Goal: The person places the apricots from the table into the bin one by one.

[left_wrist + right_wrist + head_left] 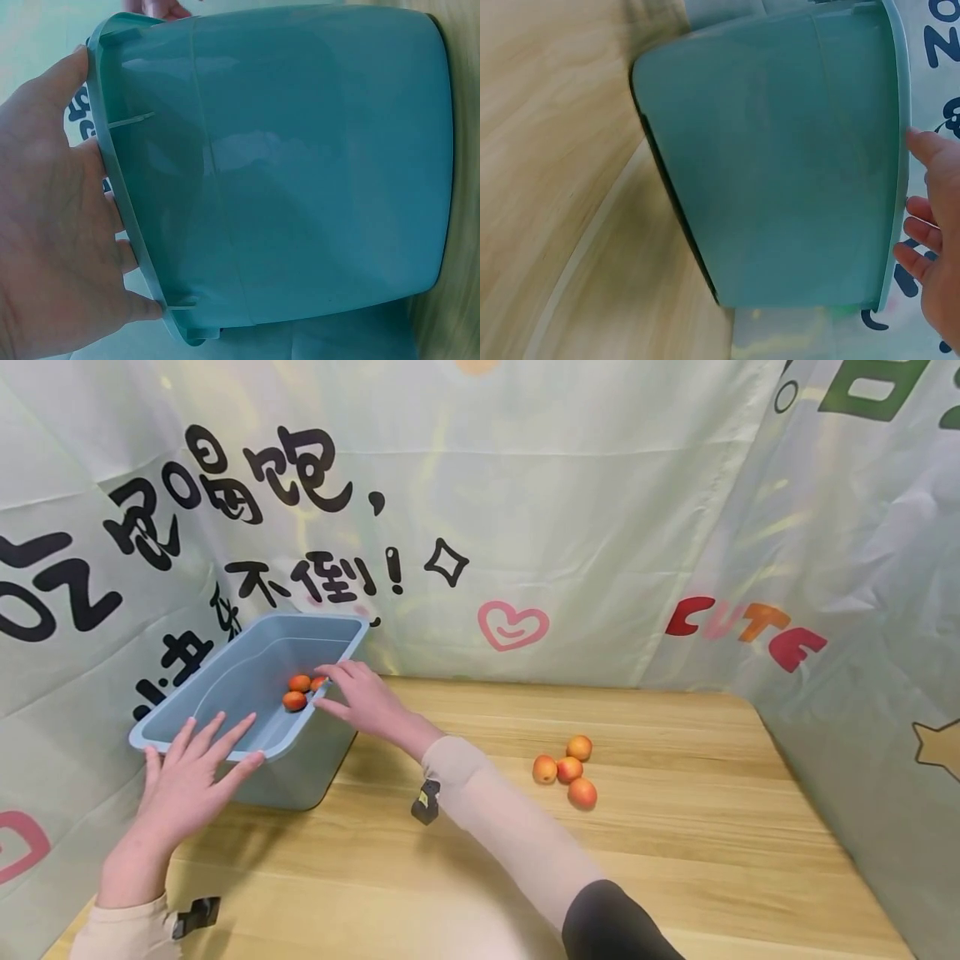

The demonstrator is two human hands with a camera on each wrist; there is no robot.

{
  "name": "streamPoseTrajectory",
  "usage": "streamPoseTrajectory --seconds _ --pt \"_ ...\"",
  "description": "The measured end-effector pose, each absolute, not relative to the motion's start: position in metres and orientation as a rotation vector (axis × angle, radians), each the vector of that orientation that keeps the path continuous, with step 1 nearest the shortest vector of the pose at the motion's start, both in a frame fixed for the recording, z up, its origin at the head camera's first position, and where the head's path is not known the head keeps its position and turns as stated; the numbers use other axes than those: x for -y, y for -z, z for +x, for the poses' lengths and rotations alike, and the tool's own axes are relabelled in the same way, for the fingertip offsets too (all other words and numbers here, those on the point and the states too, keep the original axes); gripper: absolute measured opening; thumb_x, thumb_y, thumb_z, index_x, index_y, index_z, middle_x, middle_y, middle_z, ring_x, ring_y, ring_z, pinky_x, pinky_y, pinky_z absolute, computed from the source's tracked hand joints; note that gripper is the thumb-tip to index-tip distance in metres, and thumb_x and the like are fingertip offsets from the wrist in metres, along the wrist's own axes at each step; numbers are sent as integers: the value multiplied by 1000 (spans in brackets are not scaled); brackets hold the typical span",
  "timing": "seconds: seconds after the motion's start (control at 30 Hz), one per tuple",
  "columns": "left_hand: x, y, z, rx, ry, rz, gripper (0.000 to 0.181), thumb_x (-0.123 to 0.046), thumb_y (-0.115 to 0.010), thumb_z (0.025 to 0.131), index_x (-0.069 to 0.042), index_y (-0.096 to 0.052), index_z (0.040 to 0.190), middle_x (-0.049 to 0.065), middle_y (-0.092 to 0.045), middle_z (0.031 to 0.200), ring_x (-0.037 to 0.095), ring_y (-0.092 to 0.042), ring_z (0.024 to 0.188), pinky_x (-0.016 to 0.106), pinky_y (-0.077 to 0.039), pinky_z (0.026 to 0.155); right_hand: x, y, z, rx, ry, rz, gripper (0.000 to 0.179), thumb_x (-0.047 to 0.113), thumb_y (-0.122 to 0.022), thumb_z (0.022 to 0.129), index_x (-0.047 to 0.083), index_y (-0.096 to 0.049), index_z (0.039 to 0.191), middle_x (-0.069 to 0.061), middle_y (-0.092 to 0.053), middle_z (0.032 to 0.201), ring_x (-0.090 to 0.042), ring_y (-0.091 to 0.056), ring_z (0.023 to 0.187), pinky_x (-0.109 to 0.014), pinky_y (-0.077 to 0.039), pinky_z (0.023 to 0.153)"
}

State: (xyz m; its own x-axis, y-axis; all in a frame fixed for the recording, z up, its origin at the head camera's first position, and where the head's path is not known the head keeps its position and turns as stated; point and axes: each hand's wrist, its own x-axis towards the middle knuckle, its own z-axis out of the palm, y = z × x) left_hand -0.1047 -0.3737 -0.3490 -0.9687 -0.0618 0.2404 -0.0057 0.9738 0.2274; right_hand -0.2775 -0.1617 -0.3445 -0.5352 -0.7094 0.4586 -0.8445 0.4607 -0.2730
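A blue-grey plastic bin (322, 768) stands upright at the left of the table, with three orange-red apricots (295, 701) visible inside, one partly hidden by the right-hand rim. My left hand (183, 781) rests on the near rim, fingers spread and straight; in the left wrist view its fingertips lie along the rim (120, 180). Over the right-hand rim reaches my right hand (367, 700), fingers loosely bent and thumb at the rim's edge. Nothing shows between its fingers in the right wrist view, where the bin's side wall (772, 165) fills the middle.
Several more apricots (569, 769) lie grouped on the wooden table (712, 827), right of the bin. Pale fabric walls (585, 543) with printed characters and hearts enclose the back and sides, and the bin's far end stands close to them.
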Motion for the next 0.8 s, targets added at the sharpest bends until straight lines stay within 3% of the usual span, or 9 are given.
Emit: streamPoseTrajectory --seconds 0.8 --pt "373 348 -103 2866 344 43 64 -53 -45 98 -35 -23 155 25 -20 160 48 5 149 79 20 100 96 380 -271 2452 -612 1235 48 43 -60 95 16 -57 134 -5 -57 135 -20 -51 128 -34 -41 111"
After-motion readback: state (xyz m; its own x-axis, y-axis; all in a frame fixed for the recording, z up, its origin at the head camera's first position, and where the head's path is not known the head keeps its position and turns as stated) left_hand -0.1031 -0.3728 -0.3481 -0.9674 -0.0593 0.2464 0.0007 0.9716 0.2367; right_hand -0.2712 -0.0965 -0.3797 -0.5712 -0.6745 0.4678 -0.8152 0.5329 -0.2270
